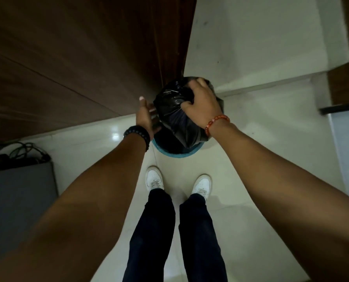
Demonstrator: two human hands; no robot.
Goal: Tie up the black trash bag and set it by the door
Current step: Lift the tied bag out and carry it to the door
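Right hand point(203, 102) clenches the gathered bag point(173, 110) top so it stays closed above the bin point(177, 153); your left hand point(147, 117) opens wide beside it, steadying.

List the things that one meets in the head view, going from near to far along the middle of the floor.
White shoes → teal bin rim → black trash bag gripped by the right hand → brown wooden door.
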